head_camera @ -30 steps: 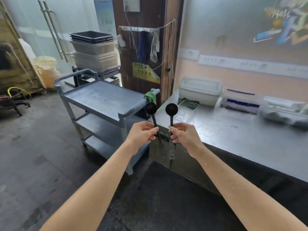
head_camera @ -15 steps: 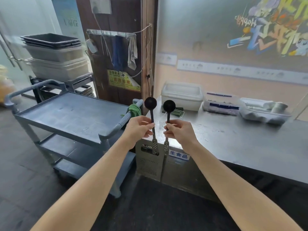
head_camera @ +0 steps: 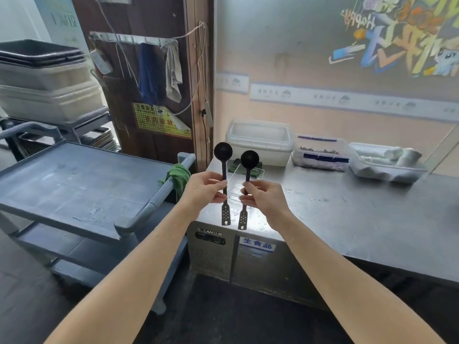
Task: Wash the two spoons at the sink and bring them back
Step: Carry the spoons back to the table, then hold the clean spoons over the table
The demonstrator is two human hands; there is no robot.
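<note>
Both forearms bare — no sleeves, w/ droplets.

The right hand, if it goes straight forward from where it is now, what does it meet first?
Probably the green mat on the steel counter beyond the right hand, then the white lidded container; depth is unclear.

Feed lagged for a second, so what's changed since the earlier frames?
The view has swung right and closed in on the steel counter, and the cart has slid left. Unchanged: left hand and right hand each hold a black spoon, left spoon and right spoon, bowls up.
</note>
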